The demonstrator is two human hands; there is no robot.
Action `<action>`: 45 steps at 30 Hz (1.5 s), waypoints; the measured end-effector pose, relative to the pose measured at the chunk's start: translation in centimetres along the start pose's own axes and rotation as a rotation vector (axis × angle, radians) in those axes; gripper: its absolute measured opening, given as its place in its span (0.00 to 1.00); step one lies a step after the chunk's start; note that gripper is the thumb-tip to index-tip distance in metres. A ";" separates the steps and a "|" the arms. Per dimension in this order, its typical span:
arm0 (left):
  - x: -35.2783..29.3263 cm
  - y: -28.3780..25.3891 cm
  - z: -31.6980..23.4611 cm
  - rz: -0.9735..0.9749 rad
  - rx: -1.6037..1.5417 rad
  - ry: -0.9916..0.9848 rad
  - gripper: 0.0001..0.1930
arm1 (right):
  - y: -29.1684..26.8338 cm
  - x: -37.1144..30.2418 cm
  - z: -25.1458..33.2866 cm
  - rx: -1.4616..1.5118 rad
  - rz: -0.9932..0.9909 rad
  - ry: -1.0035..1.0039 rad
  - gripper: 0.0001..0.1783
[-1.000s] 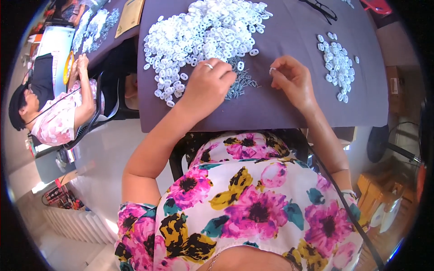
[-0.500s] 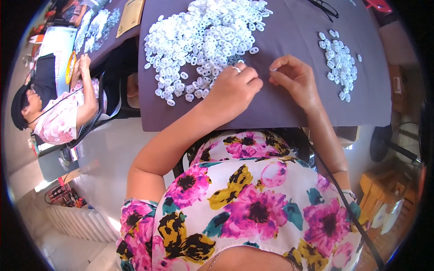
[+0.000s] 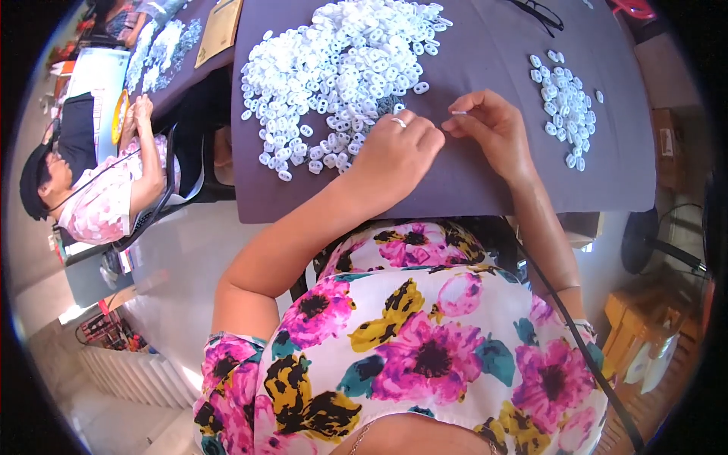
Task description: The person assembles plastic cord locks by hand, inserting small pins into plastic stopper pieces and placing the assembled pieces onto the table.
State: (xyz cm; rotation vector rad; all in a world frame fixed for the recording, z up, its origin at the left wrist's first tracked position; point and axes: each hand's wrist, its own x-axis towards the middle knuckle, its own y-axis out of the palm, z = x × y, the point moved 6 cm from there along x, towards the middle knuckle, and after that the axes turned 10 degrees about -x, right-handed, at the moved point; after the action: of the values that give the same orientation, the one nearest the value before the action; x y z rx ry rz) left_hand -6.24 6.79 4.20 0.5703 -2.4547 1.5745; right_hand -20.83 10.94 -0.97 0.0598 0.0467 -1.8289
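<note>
My right hand (image 3: 493,135) is closed in a pinch over the table, with a small white plastic piece (image 3: 459,113) edge-on between thumb and forefinger. Close beside it, my left hand (image 3: 398,155) is curled, with a ring on one finger. Its fingertips point toward the right hand, and what they hold, if anything, is hidden. Just beyond the left hand lies a small heap of grey parts (image 3: 390,105). A large pile of white two-holed oval pieces (image 3: 341,61) spreads behind and to the left. A smaller group of similar white pieces (image 3: 567,105) lies to the right.
The pieces lie on a dark tablecloth (image 3: 485,45). Black eyeglasses (image 3: 542,14) rest at the far edge, a brown envelope (image 3: 220,30) at the far left. Another person (image 3: 114,174) sits at a neighbouring table on the left. A fan (image 3: 644,241) and boxes (image 3: 644,326) stand right.
My left hand has shifted slightly down and to the right. The right hand has moved slightly left, and the white piece in its pinch shows more clearly.
</note>
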 end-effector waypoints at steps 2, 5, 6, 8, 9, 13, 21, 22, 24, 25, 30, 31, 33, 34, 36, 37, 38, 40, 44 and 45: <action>-0.3 -1.6 0.8 0.009 -0.210 -0.248 0.04 | 0.2 -0.3 0.1 0.014 -0.010 0.003 0.06; -2.2 -2.4 2.7 -0.208 -1.162 -0.679 0.03 | 1.7 -1.2 1.3 0.022 0.068 0.028 0.05; -2.6 -2.6 3.2 -0.258 -1.210 -0.715 0.03 | 2.6 -1.6 1.5 0.013 0.147 0.056 0.04; -3.1 -3.2 3.9 -0.287 -1.183 -0.762 0.04 | 3.7 -2.0 1.9 0.048 0.188 0.039 0.06; -3.1 -3.2 3.8 -0.285 -1.180 -0.760 0.04 | 4.2 -2.1 2.1 0.070 0.196 0.056 0.07; -3.2 -4.0 2.5 -0.345 -1.102 -0.679 0.04 | 4.9 -2.3 3.5 0.190 0.167 0.041 0.10; -2.0 -5.3 0.0 -0.375 -0.985 -0.566 0.08 | 4.4 -3.0 4.8 0.296 0.105 0.020 0.07; -1.8 -5.2 -0.1 -0.361 -0.970 -0.559 0.08 | 4.3 -3.0 4.9 0.296 0.101 0.026 0.07; -1.5 -5.0 -0.3 -0.344 -0.954 -0.549 0.09 | 4.4 -3.1 4.7 0.310 0.101 0.028 0.07; -1.5 -4.9 -0.3 -0.337 -0.945 -0.552 0.09 | 4.4 -3.1 4.6 0.323 0.104 0.032 0.07; -1.2 -4.6 -0.2 -0.314 -0.911 -0.538 0.09 | 4.3 -3.1 4.1 0.326 0.106 0.040 0.07; -1.2 -4.5 -0.1 -0.332 -0.933 -0.549 0.09 | 4.3 -3.0 4.0 0.319 0.112 0.038 0.07; -1.2 -4.4 0.1 -0.354 -0.953 -0.554 0.09 | 4.3 -3.0 4.0 0.328 0.107 0.032 0.07; -1.3 -4.2 0.3 -0.350 -0.958 -0.569 0.09 | 4.3 -3.0 4.0 0.338 0.100 0.030 0.07; -1.4 -4.1 0.2 -0.339 -0.951 -0.581 0.09 | 4.4 -3.0 3.9 0.342 0.104 0.030 0.07; -1.4 -4.2 0.1 -0.341 -0.951 -0.577 0.09 | 4.5 -3.0 3.9 0.348 0.108 0.033 0.07; -1.4 -4.2 0.2 -0.343 -0.956 -0.589 0.09 | 4.5 -3.0 4.0 0.344 0.108 0.028 0.07; -1.6 -4.0 0.4 -0.336 -0.954 -0.600 0.09 | 4.5 -3.0 3.8 0.335 0.095 0.058 0.07; -1.6 -4.0 0.4 -0.339 -0.942 -0.582 0.09 | 4.5 -2.9 3.8 0.319 0.103 0.068 0.07; -1.6 -4.0 0.5 -0.340 -0.942 -0.578 0.10 | 4.6 -2.9 3.8 0.314 0.108 0.071 0.07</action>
State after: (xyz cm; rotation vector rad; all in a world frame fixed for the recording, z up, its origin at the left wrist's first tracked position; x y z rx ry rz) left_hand -3.17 5.23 6.75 1.2400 -2.8508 0.0299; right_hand -15.73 12.35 3.03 0.3425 -0.1908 -1.7120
